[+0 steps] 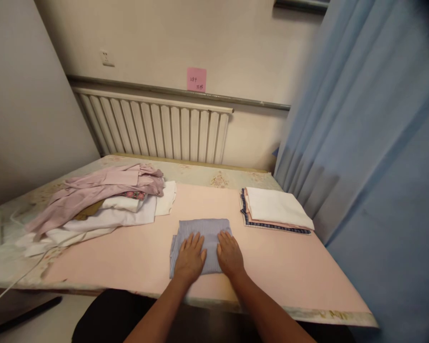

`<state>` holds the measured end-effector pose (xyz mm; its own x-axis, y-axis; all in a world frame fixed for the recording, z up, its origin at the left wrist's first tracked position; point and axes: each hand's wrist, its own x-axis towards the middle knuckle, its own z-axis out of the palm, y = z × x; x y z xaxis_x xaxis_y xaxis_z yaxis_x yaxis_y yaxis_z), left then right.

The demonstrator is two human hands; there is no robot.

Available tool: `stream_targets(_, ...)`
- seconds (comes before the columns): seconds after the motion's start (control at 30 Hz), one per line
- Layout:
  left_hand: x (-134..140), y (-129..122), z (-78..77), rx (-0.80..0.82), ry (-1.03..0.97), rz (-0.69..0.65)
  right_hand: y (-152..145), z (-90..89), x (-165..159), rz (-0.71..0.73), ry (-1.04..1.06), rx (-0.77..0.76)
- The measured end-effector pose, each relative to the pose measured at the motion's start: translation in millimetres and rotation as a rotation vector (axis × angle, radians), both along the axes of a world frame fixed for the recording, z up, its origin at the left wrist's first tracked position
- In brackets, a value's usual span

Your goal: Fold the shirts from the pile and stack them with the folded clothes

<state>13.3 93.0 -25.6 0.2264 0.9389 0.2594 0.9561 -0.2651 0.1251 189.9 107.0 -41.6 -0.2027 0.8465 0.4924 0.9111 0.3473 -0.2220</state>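
A folded blue-grey ribbed garment [210, 238] lies flat in front of me on the pink cloth [271, 267]. My left hand [190, 259] rests flat on its left part, fingers stretched out and pointing away from me. On its right edge lies my right hand [230, 255], also flat, with the fingers extended. Both hands press on top without gripping. A folded layer sticks out a little at the garment's left side. What kind of garment it is, I cannot tell.
To the left is a loose heap of clothes [103, 195], with a pink piece on top of white ones. A neat folded stack [279, 207] sits on the right. A blue curtain [372, 166] hangs along the right side, and a radiator [160, 126] stands behind the table.
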Motion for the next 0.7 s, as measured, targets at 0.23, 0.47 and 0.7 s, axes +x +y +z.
stream_targets(0.23, -19.8, -3.6, -3.7, 0.055, 0.018, -0.015, -1.4, -2.1, 0.9, 0.017, 0.016, 0.031)
stream_targets(0.47, -32.5, -7.7, -4.6, 0.078, 0.022, -0.002, 2.9, 4.4, -1.5, -0.049, 0.047, -0.054)
stream_targets(0.7, -31.2, -8.3, -0.8, 0.037, 0.050, 0.011, -7.6, 26.8, -54.1, 0.082, 0.040, -0.050)
